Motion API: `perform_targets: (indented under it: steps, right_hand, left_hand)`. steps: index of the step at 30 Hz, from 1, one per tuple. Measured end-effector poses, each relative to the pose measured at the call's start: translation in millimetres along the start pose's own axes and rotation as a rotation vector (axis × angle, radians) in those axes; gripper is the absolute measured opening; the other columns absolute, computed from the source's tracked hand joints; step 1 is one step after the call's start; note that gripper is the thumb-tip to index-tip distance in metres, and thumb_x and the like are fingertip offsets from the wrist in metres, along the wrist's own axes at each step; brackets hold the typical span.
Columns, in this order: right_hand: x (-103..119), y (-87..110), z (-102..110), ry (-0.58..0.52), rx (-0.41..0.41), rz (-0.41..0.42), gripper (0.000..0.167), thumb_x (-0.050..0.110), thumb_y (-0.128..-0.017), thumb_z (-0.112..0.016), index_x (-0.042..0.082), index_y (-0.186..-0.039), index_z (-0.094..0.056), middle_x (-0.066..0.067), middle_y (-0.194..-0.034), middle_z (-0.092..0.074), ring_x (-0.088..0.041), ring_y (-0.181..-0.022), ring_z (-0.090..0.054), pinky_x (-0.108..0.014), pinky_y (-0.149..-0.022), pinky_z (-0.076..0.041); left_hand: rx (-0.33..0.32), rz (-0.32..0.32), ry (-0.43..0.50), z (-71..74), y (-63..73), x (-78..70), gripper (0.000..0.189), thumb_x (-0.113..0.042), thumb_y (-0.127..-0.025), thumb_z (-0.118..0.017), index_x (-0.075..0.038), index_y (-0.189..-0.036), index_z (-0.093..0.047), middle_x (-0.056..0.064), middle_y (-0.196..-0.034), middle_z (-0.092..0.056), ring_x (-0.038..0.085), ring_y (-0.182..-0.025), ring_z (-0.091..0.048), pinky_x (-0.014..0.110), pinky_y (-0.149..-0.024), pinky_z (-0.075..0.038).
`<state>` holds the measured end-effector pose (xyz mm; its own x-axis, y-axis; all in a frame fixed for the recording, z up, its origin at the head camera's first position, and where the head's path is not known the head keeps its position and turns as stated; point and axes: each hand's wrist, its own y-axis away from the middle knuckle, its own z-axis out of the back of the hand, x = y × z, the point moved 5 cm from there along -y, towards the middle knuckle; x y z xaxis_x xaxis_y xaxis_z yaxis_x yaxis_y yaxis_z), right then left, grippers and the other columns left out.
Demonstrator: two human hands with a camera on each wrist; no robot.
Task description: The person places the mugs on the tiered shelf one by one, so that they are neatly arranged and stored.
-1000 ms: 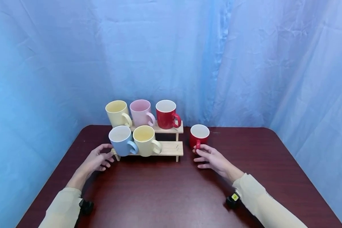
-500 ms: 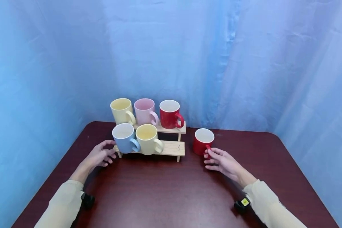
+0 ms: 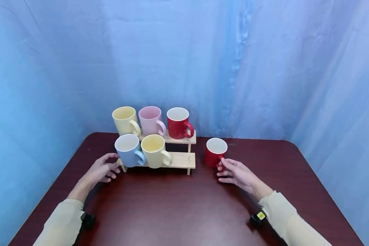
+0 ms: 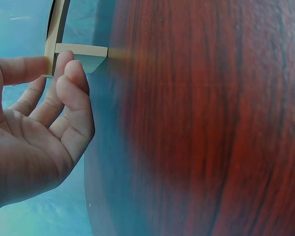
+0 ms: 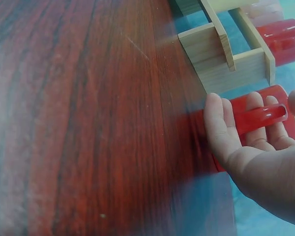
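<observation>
A red mug [image 3: 212,158] with a white inside stands on the table to the right of a two-tier wooden rack [image 3: 181,158]. My right hand [image 3: 238,175] holds its handle [image 5: 268,117], fingers around it and thumb close by. My left hand [image 3: 97,172] pinches the left end of the lower tier [image 4: 50,53], thumb on the board and fingers near the leg. On that tier stand a light blue mug [image 3: 127,158] and a cream mug [image 3: 153,158]. The upper tier bears a cream mug [image 3: 124,128], a pink mug [image 3: 149,126] and another red mug [image 3: 176,130].
The right part of the lower tier is bare wood. A dark reddish-brown table [image 3: 172,212] spreads in front of the rack. Blue curtains [image 3: 178,61] hang close behind the table and along both sides.
The red mug's handle has swung from facing me to pointing right, and the mug has come slightly nearer. My right hand has moved with it. My left hand stays at the rack's end.
</observation>
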<state>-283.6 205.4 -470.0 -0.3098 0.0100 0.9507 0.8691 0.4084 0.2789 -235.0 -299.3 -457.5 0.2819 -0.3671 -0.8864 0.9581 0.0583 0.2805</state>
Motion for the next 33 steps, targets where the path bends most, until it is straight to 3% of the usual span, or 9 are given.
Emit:
perform_targets:
  steps: [6,11,24,33]
  right_hand:
    - [0.3,-1.0,4.2,0.017,-0.058,-0.002,0.048,0.045,-0.102,-0.06,0.001,-0.119,-0.055,-0.012,-0.103,-0.063,-0.029,-0.095,-0.069,-0.047,-0.09,-0.056]
    - [-0.6,-2.2,2.1,0.026,-0.053,0.004,0.052,0.045,-0.101,-0.061,-0.001,-0.122,-0.053,-0.013,-0.102,-0.062,-0.028,-0.093,-0.069,-0.046,-0.09,-0.056]
    - [2.2,-5.9,-3.8,0.019,-0.076,0.048,0.04,0.038,-0.103,-0.06,-0.001,-0.113,-0.061,-0.012,-0.1,-0.062,-0.023,-0.085,-0.069,-0.043,-0.088,-0.057]
    - [10.4,7.6,-9.7,0.066,-0.082,0.112,0.038,0.035,-0.103,-0.061,-0.003,-0.112,-0.062,-0.016,-0.099,-0.06,-0.023,-0.082,-0.068,-0.042,-0.083,-0.058]
  left_hand:
    - [0.013,-0.01,0.019,-2.8,-2.6,-2.9,0.049,-0.026,-0.103,-0.058,-0.013,-0.146,-0.039,0.012,-0.094,-0.065,0.023,-0.07,-0.061,0.036,-0.059,-0.052]
    - [0.008,-0.001,0.016,-2.3,-3.0,-3.8,0.048,-0.025,-0.103,-0.057,-0.013,-0.146,-0.039,0.012,-0.093,-0.064,0.023,-0.07,-0.061,0.036,-0.058,-0.052]
    - [-0.001,0.011,0.024,2.4,1.2,0.6,0.049,-0.024,-0.103,-0.057,-0.013,-0.147,-0.038,0.012,-0.092,-0.066,0.023,-0.069,-0.062,0.035,-0.058,-0.052]
    - [0.009,0.008,0.02,1.2,1.6,-1.2,0.048,-0.024,-0.103,-0.057,-0.012,-0.146,-0.039,0.013,-0.094,-0.065,0.024,-0.07,-0.061,0.036,-0.059,-0.052]
